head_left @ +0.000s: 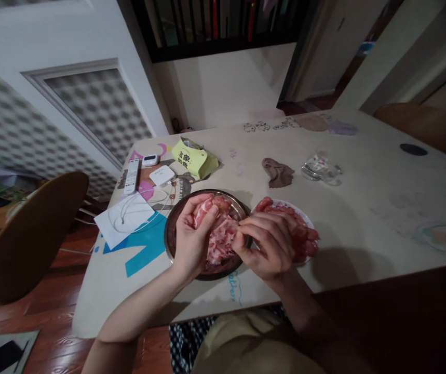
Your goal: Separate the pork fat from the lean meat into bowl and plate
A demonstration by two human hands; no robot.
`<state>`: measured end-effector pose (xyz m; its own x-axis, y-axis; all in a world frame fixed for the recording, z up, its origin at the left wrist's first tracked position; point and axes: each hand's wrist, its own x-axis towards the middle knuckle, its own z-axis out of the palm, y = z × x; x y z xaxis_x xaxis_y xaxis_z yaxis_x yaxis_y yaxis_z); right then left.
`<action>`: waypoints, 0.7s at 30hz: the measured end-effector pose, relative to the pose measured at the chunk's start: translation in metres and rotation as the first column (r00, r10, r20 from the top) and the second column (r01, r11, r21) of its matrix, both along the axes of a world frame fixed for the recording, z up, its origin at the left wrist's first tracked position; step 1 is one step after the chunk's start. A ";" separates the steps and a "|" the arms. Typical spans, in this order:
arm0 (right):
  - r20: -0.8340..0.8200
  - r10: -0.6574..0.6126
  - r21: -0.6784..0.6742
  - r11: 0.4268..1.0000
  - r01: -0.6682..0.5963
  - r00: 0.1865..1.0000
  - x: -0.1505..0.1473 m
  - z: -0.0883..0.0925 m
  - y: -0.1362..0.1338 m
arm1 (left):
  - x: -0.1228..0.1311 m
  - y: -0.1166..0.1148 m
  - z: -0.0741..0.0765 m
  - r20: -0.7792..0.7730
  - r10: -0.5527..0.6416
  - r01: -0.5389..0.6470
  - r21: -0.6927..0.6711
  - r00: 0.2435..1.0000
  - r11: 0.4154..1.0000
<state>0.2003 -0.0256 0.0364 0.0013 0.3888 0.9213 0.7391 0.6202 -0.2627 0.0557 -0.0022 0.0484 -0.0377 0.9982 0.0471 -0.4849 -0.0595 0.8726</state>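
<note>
A metal bowl (pixel 173 210) on the table holds a heap of chopped raw meat (pixel 220 241), pink with pale fat. Above its left side, my left hand (pixel 193 236) is closed around a plump piece of raw meat (pixel 203 210), thumb on top. My right hand (pixel 267 241) hangs over the bowl's right rim, its thumb and fingertips pinched together. What they grip, if anything, is too small to make out. Partly behind that hand stands a white plate (pixel 313 222) piled with plump, dark red, sausage-like pieces of meat (pixel 304 241).
Left of the bowl lie a remote control (pixel 132 176), a white box (pixel 162 175) with a cable, a small white device (pixel 150 160) and a paper sheet (pixel 123 221). Behind are a yellow-green packet (pixel 194 158), a brown cloth (pixel 277 172) and a glass object (pixel 320 168). A chair (pixel 36 239) stands left.
</note>
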 end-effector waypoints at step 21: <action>-0.068 -0.048 -0.212 0.977 0.032 0.997 -0.006 -0.016 0.018 | -0.010 0.024 0.000 0.014 -0.148 0.148 -0.012 0.989 0.989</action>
<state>0.1945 -0.0073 0.0202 0.0844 0.5726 0.8155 0.7363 0.5155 -0.4382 0.0457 0.0215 0.0488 0.1101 0.9933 0.0348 -0.4985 0.0249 0.8665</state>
